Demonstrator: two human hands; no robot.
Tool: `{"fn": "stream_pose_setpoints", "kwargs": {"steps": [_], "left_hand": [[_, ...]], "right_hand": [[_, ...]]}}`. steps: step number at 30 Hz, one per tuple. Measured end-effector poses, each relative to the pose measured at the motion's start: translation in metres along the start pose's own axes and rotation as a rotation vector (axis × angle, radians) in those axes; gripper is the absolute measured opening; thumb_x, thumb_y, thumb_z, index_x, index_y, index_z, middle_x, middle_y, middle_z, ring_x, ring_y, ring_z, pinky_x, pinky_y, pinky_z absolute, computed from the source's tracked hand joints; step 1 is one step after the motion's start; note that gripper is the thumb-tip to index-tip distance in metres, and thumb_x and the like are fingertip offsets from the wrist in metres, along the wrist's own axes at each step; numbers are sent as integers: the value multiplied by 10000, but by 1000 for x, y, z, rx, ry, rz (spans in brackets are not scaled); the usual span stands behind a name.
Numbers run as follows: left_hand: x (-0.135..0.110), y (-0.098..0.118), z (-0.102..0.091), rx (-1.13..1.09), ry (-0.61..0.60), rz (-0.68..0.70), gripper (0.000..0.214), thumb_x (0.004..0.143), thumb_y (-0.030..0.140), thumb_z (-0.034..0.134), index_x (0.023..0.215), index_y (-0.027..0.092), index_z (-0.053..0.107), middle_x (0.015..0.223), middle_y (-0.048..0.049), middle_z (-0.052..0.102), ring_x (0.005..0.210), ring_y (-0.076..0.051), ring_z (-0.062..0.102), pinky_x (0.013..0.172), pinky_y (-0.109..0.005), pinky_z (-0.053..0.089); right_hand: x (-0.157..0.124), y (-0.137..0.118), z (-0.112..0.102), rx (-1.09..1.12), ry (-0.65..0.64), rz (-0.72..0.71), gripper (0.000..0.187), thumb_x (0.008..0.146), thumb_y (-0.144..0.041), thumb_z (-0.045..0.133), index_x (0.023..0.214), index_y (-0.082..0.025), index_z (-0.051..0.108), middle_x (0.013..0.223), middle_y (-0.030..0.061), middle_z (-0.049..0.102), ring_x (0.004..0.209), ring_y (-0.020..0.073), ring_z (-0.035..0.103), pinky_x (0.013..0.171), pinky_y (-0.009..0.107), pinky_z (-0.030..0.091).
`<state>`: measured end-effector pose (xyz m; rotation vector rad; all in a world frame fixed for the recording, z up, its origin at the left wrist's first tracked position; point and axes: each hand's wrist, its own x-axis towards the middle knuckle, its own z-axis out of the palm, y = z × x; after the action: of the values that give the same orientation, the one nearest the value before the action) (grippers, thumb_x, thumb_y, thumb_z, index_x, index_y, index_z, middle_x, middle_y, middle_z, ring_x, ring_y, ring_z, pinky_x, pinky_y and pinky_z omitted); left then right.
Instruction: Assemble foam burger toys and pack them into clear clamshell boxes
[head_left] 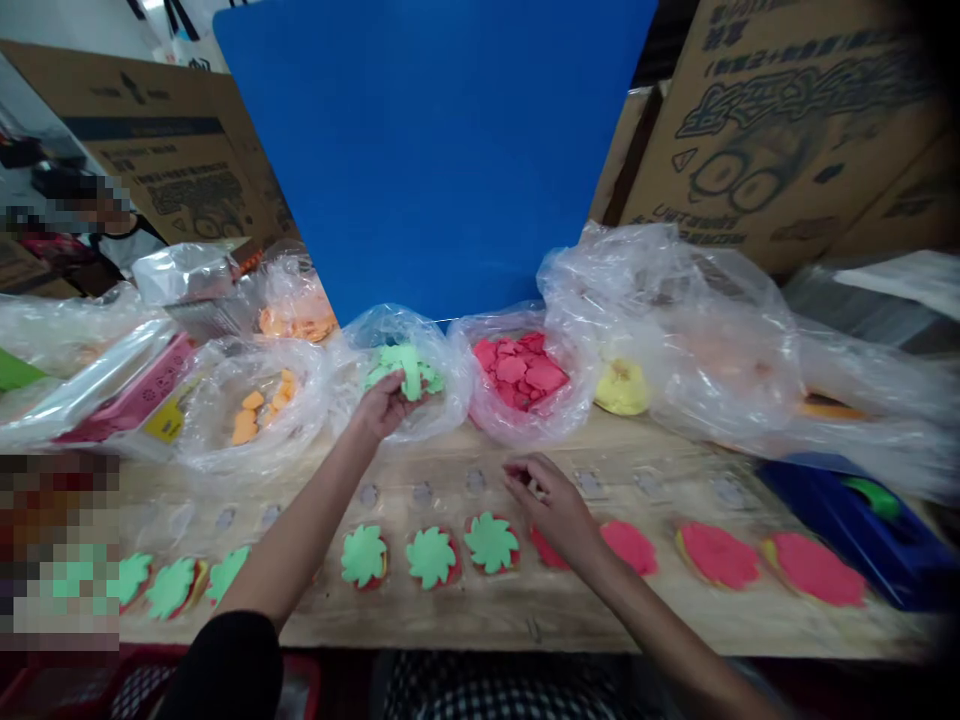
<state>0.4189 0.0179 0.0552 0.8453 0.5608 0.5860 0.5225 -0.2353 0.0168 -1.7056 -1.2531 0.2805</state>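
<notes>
— Nearest, in front of the clear bag (pixel 448 412)?
— Green cutouts (pixel 490 542), thin, matte, saw-edged, stacked flat on the bench (pixel 450 625).
— Right grip (pixel 551 500)?
— Half curled before the bag; can't tell if loaded.
— Left grip (pixel 384 405)?
— Closed on a green piece (pixel 410 372) at the bag's mouth. Probably light, soft, easily torn; best pinched by one edge.
— Beyond the bag?
— Smooth blue board (pixel 442 150).

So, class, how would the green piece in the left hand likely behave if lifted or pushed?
The green piece in the left hand looks thin, so it is probably light and fairly bendy. Its surface seems matt, with no wet shine, so it may not be very slippery. It would more likely slide than roll, as the similar green shapes lie flat.
</notes>
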Motion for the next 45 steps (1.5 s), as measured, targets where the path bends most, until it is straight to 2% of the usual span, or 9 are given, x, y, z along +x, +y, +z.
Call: {"fn": "stream_pose_setpoints", "kwargs": {"steps": [6, 8, 13, 18, 24, 30, 36, 40, 45], "left_hand": [[-66, -69, 53, -1, -29, -69, 406, 625, 189, 707, 985, 185, 519, 765, -7, 622, 625, -122, 599, 627, -311, 518], [-80, -84, 62, 11, -75, -95, 488, 585, 202, 736, 1022, 191, 520, 771, -7, 623, 608, -114, 594, 585, -263, 502], [-101, -107, 72, -50, -107, -199, 456, 534, 234, 764, 935, 171, 557, 830, -7, 619, 702, -127, 598, 708, -331, 501], [-110, -122, 79, 8, -132, -200, 435, 528, 172, 763, 916, 156, 564, 843, -16, 618, 747, -143, 602, 733, -333, 493], [-111, -127, 79, 105, -180, -248, 522, 526, 55, 729, 1005, 174, 558, 936, -43, 617, 750, -152, 616, 676, -289, 505], [-114, -110, 64, 180, -90, -301, 447, 569, 27, 695, 976, 149, 556, 825, -35, 628, 733, -144, 619, 652, -262, 515], [-116, -97, 58, 159, -98, -296, 262, 698, 95, 616, 956, 116, 571, 837, -69, 637, 734, -133, 615, 659, -238, 513], [-117, -98, 57, 131, -121, -300, 227, 744, 105, 565, 971, 109, 570, 818, -70, 634, 732, -132, 612, 690, -260, 514], [-120, -110, 69, 137, -130, -304, 275, 715, 168, 617, 984, 131, 575, 835, -59, 632, 696, -125, 605, 675, -268, 510]], "right_hand": [[22, -17, 13, -76, 149, -153, 457, 696, -349, 624, 1093, -170, 486, 1049, 106, 519, 985, 242, 458, 834, 386, 387], [17, -16, 13, -50, 137, -146, 402, 711, -316, 608, 1072, -170, 507, 1020, 99, 535, 964, 233, 468, 820, 376, 393], [-9, 0, 0, 256, 120, 104, 176, 776, -305, 512, 872, -184, 596, 841, 43, 587, 799, 170, 529, 709, 300, 422], [-25, 11, -14, 620, 177, 358, 195, 718, -363, 564, 772, -177, 593, 674, -15, 581, 617, 120, 512, 613, 253, 411], [-29, 14, -31, 703, 287, 484, 248, 676, -411, 593, 747, -174, 578, 597, -38, 547, 518, 94, 458, 512, 223, 345], [-43, 28, -50, 195, 277, 265, 228, 780, -389, 493, 813, -179, 576, 739, 25, 598, 670, 152, 507, 620, 275, 372], [-73, 36, -38, -616, -111, -183, 155, 844, -236, 456, 865, -186, 602, 907, 69, 610, 874, 196, 472, 723, 321, 304], [-90, 35, -34, -725, -193, -243, 138, 835, -250, 486, 893, -213, 606, 957, 54, 605, 910, 199, 457, 739, 332, 282], [-87, 22, -42, -479, -24, -136, 247, 803, -366, 516, 988, -218, 583, 1006, 67, 583, 961, 211, 465, 789, 336, 320]]}}
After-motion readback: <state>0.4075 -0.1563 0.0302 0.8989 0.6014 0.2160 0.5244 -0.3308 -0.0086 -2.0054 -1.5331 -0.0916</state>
